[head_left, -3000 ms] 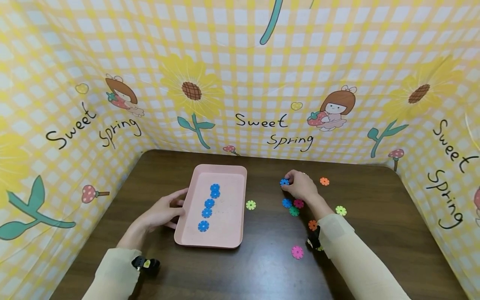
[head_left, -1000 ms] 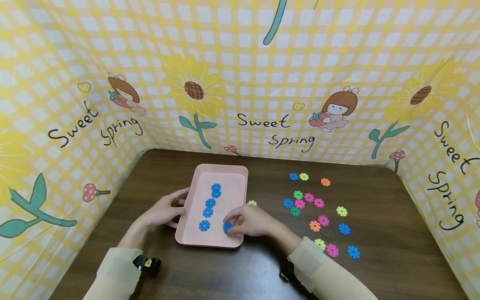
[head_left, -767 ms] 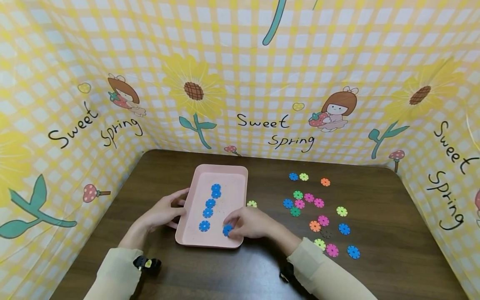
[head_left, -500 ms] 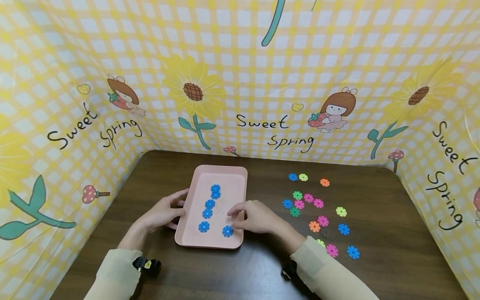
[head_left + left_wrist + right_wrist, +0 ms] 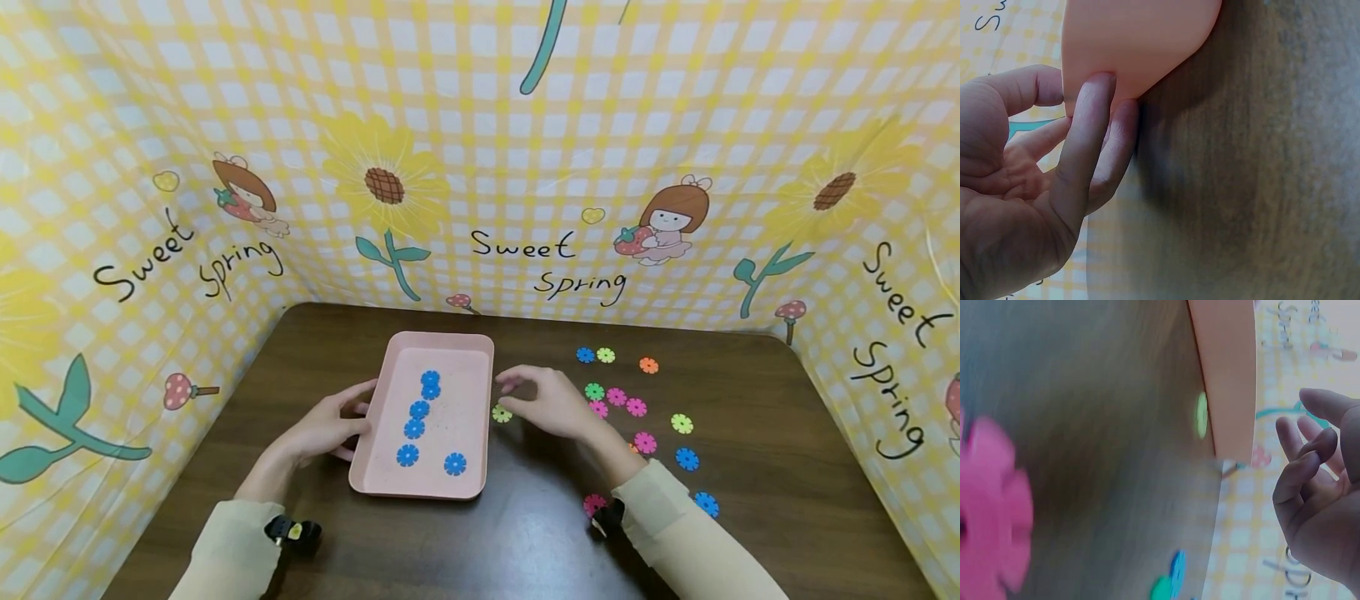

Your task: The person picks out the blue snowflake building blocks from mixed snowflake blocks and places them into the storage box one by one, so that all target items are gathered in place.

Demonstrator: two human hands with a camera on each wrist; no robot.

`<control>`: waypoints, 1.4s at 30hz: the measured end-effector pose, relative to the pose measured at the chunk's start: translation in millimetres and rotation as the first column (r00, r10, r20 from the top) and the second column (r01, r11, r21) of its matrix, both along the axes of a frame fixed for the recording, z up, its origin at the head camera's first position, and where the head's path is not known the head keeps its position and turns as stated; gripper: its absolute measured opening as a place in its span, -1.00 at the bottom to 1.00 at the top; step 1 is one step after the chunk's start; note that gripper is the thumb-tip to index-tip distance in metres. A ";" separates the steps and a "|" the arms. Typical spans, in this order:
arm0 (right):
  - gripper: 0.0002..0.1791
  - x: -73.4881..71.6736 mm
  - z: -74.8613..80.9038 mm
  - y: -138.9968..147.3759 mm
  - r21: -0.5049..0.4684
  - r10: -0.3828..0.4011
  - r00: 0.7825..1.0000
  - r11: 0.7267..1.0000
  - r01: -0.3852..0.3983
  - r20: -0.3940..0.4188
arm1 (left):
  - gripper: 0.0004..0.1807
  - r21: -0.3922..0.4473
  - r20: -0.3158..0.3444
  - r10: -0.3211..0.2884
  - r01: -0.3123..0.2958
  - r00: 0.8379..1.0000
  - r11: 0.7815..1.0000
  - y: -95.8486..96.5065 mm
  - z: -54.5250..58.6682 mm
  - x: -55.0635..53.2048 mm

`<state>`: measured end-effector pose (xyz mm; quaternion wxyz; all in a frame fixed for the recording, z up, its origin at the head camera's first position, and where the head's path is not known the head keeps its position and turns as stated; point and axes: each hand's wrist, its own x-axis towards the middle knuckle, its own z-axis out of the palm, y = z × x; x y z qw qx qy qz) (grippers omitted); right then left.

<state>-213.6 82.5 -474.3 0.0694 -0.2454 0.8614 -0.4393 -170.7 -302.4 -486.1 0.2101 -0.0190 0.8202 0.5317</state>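
Note:
A pink tray (image 5: pixel 468 417) lies left of centre on the table. Several blue notched plastic discs (image 5: pixel 414 428) form a column in it, and one blue disc (image 5: pixel 454 464) sits apart at its near right. My left hand (image 5: pixel 322 427) holds the tray's left edge; in the left wrist view, fingers (image 5: pixel 1094 119) press its outer wall. Over the table, right of the tray, my right hand (image 5: pixel 555 404) hangs with loosely bent fingers and nothing in them. A yellow-green disc (image 5: pixel 502 413) lies close by the tray's right side, near the right fingertips.
Scattered to the right are more discs: pink (image 5: pixel 616 397), green (image 5: pixel 594 391), orange (image 5: pixel 648 365), yellow-green (image 5: pixel 682 423) and blue (image 5: pixel 687 459). My right arm covers part of that area. Checked cloth (image 5: pixel 525 183) walls the back and sides of the brown table (image 5: pixel 525 550).
My right hand brought a blue disc from the right, set it down in the tray's near right, let go, and moved out rightward. My left hand has stayed at the tray.

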 end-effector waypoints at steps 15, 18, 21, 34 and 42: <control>-0.55 -37.4 -16.5 66.2 0.079 -0.273 0.961 0.960 0.270 0.033 | -0.15 -0.007 0.005 0.006 -0.006 1.000 1.000 0.6 3.2 1.5; -0.52 -44.8 -18.5 76.5 0.125 -0.316 0.949 0.942 0.311 0.017 | -0.15 -0.006 0.010 0.007 -0.007 1.000 1.000 0.6 3.6 1.7; -0.50 -50.5 -20.6 85.6 0.155 -0.363 0.932 0.921 0.356 0.017 | -0.16 -0.001 0.013 0.005 -0.005 1.000 1.000 0.9 4.3 1.8; -0.38 -65.9 -31.6 99.2 0.289 -0.481 0.871 0.851 0.438 0.097 | -0.15 -0.005 0.010 0.005 -0.005 1.000 1.000 0.6 2.9 0.8; -0.41 -70.0 -30.7 94.9 0.358 -0.520 0.851 0.811 0.463 0.076 | -0.15 0.002 0.010 0.004 -0.004 1.000 1.000 0.2 2.8 0.7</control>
